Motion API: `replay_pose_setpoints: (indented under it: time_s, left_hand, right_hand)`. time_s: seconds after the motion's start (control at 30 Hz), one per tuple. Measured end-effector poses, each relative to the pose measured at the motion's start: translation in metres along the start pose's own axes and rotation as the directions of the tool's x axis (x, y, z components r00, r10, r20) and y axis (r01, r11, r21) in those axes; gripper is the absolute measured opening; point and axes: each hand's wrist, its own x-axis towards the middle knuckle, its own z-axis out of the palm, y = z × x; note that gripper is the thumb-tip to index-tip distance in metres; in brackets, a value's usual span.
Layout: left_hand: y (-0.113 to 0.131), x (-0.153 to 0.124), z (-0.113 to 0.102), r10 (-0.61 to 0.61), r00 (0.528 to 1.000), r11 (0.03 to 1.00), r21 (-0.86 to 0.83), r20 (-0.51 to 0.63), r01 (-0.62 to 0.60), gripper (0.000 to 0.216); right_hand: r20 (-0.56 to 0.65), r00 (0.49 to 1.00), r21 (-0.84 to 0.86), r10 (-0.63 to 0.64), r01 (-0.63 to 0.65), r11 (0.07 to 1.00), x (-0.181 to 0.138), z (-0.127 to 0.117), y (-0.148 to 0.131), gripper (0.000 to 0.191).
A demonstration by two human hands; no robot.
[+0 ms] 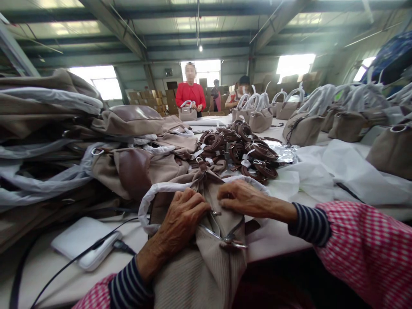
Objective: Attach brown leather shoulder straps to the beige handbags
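A beige ribbed handbag (206, 262) lies in front of me, its metal zipper partly undone. My left hand (183, 219) grips the bag's top edge beside the zipper, fingers curled. On the far side of the zipper, my right hand (241, 198) is closed with bent fingers on the bag's fabric; its fingertips are partly hidden. Between the hands sits a metal zipper pull (215, 213). White wrapping covers the bag's handle (146, 206), which loops out to the left of my left hand. A metal clasp (236, 244) hangs at the near end of the zipper.
Stacked beige bags (48, 128) rise on the left. Coiled brown straps (238, 148) lie beyond my hands. A white power bank (86, 242) with a black cable rests at lower left. Finished-looking bags (302, 128) and white sheets (337, 171) occupy the right. A person in red (190, 96) holds a bag opposite.
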Motion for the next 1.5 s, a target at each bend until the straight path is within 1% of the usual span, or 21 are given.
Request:
replay_pose_setpoints:
  time_s: [0.07,0.17,0.27,0.43,0.53,0.63,0.77,0.87,0.93,0.97,1.0,1.07,1.17,1.23,1.3,1.37,1.43,1.5]
  left_hand:
    - [0.000,0.000,0.000,0.000,1.000,1.000,-0.011,0.000,0.000,0.026]
    - [0.001,0.000,0.000,-0.006,1.000,1.000,-0.014,-0.008,0.005,0.026]
    - [0.001,0.001,-0.001,-0.014,1.000,1.000,-0.009,-0.019,0.014,0.025]
    - [0.003,0.003,-0.003,-0.016,0.999,1.000,0.007,0.035,0.016,0.024]
    - [0.003,0.003,-0.002,-0.031,0.999,1.000,-0.006,0.024,0.031,0.024]
    - [0.002,0.002,0.000,-0.031,1.000,0.999,-0.022,-0.002,0.031,0.022]
    - [0.001,0.001,0.002,-0.031,0.999,0.998,-0.048,-0.021,0.030,0.017]
    - [0.001,0.001,0.003,-0.033,0.999,0.998,-0.060,-0.016,0.032,0.016]
    - [0.000,0.001,0.003,-0.034,0.999,0.998,-0.062,-0.016,0.033,0.018]
    - [0.000,0.002,0.003,-0.039,0.999,0.997,-0.059,-0.014,0.039,0.018]
    - [0.000,0.002,0.003,-0.046,0.999,0.997,-0.054,-0.014,0.046,0.018]
    - [-0.001,0.002,0.003,-0.058,0.998,0.997,-0.045,-0.012,0.058,0.019]
    - [-0.001,0.001,0.004,-0.064,0.998,0.997,-0.043,-0.015,0.064,0.020]
    - [-0.002,0.001,0.004,-0.072,0.997,0.997,-0.037,-0.014,0.071,0.021]
    - [-0.002,0.001,0.004,-0.076,0.997,0.997,-0.027,-0.003,0.075,0.022]
    - [-0.001,0.002,0.003,-0.072,0.997,0.997,-0.026,0.003,0.072,0.022]
    - [0.000,0.003,0.002,-0.067,0.998,0.997,-0.036,-0.002,0.067,0.022]
    - [0.001,0.003,0.001,-0.062,0.998,0.997,-0.043,-0.009,0.061,0.023]
  right_hand:
    - [0.079,0.996,-0.014,-0.047,0.048,0.999,-0.011,0.003,0.000,0.009]
    - [0.091,0.994,-0.027,-0.061,0.064,0.998,-0.016,0.005,-0.002,0.009]
    - [0.090,0.994,0.023,-0.057,0.055,0.998,-0.015,0.005,-0.004,0.011]
    - [0.155,0.988,0.054,-0.003,-0.005,0.999,-0.013,0.005,-0.004,0.011]
    - [0.217,0.976,0.117,0.002,-0.028,0.993,-0.009,0.006,-0.003,0.005]
    - [0.201,0.979,0.131,-0.023,-0.004,0.991,-0.007,0.006,-0.002,0.007]
    - [0.110,0.992,-0.004,-0.069,0.070,0.998,-0.002,0.010,-0.002,0.012]
    - [0.028,0.988,-0.221,-0.150,0.152,0.963,0.012,0.016,-0.002,0.006]
    - [0.004,0.988,-0.349,-0.154,0.146,0.926,0.023,0.018,-0.002,0.011]
    - [0.004,0.990,-0.375,-0.143,0.134,0.917,0.028,0.018,-0.002,0.012]
    - [0.006,0.991,-0.368,-0.136,0.129,0.921,0.031,0.017,-0.001,0.013]
    - [0.003,0.988,-0.269,-0.156,0.151,0.951,0.030,0.014,0.000,0.012]
    - [0.000,0.975,-0.044,-0.223,0.223,0.974,0.016,0.009,0.005,0.015]
    - [0.041,0.963,0.031,-0.266,0.265,0.964,0.004,0.006,0.009,0.016]
    - [0.090,0.952,0.022,-0.291,0.290,0.957,-0.005,0.006,0.012,0.016]
    - [0.119,0.955,-0.050,-0.272,0.279,0.959,-0.008,0.008,0.012,0.016]
    - [0.128,0.960,-0.137,-0.248,0.265,0.955,-0.006,0.011,0.009,0.017]
    - [0.147,0.953,-0.194,-0.264,0.290,0.937,-0.001,0.013,0.006,0.016]
